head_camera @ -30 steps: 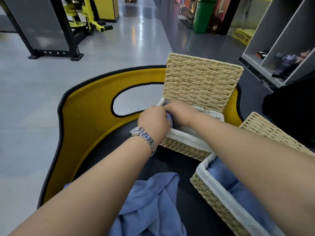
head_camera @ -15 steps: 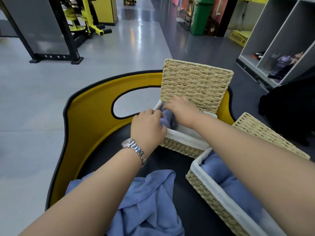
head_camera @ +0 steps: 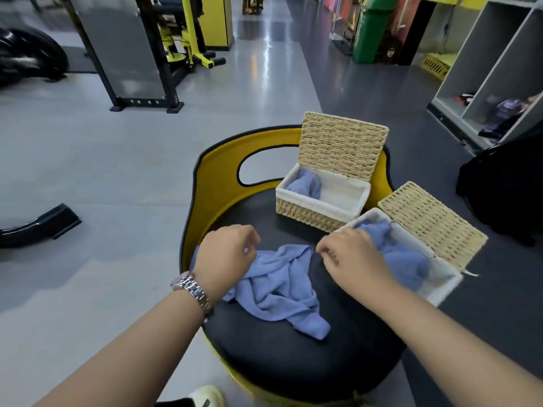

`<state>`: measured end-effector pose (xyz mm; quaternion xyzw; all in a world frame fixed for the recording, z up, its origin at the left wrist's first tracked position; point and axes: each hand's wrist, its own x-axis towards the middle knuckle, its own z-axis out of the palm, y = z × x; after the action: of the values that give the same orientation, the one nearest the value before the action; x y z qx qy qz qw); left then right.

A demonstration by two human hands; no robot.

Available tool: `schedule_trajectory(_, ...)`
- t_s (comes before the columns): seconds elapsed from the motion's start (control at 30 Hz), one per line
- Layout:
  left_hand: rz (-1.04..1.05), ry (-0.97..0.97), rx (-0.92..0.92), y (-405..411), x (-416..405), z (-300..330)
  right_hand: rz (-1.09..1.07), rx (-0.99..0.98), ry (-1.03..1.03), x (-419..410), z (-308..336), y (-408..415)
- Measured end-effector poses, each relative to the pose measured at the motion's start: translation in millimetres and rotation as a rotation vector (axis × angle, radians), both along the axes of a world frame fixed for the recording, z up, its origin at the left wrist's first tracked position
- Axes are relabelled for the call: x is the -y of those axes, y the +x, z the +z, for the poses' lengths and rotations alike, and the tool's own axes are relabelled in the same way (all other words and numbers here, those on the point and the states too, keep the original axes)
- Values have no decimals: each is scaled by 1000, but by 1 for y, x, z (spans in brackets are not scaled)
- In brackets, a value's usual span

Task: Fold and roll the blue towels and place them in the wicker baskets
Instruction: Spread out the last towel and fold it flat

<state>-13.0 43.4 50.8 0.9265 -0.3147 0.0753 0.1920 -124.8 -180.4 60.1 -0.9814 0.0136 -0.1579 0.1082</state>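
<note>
A crumpled blue towel [head_camera: 279,284] lies on the black round seat [head_camera: 293,356]. My left hand [head_camera: 226,254], with a steel watch on its wrist, hovers over the towel's left edge with fingers loosely curled and holding nothing. My right hand [head_camera: 349,259] hovers just right of the towel, fingers bent and empty. The far wicker basket [head_camera: 311,211] stands lid up with one blue towel [head_camera: 305,186] at its left end. The near wicker basket [head_camera: 446,284], also lid open, holds blue towels [head_camera: 402,259] and is partly hidden by my right hand.
The seat has a yellow backrest [head_camera: 217,183] with a cut-out handle behind the baskets. Grey gym floor surrounds it, with a black rack [head_camera: 141,92] and yellow machine at the back left, open lockers [head_camera: 493,92] and a black bag [head_camera: 505,189] at the right. A shoe [head_camera: 205,396] shows below.
Both hands have left the far basket, with a blue towel now lying inside it, and pulled back toward me over the loose towel. The camera has tipped back and shows more of the seat.
</note>
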Motion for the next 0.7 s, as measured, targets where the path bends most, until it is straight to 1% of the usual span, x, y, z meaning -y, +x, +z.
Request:
schedule_trajectory(0.07,-5,98,-36,-11,-10,-10,-21,-83,16,-9,-19,-6)
schedule_trajectory(0.17,17,262,-93,-15,-19,-36,-28,-230,-20,-18,-46,-6)
schedule_trajectory(0.2,1,333,-94,-13,-20,-45,-17,-253,-27,-22,-53,-5)
schedule_trajectory(0.27,-28,443,-21,-9,-18,-69,14,-289,-37,-29,-63,-1)
schedule_trajectory(0.33,-59,433,38,-6,-12,-84,35,-308,-38,-35,-66,4)
schedule_trajectory(0.4,-78,467,44,-3,-2,-90,37,-282,-35,-37,-67,9)
schedule_trajectory(0.47,-37,498,60,-3,8,-84,18,-254,-30,-36,-67,13)
schedule_trajectory(0.57,19,528,2,-4,13,-81,7,-233,-38,-38,-64,17)
schedule_trajectory(0.63,17,571,-14,-2,13,-81,-9,-230,-61,-43,-63,19)
schedule_trajectory(0.7,13,575,-20,-3,13,-80,-9,-196,-65,-46,-63,18)
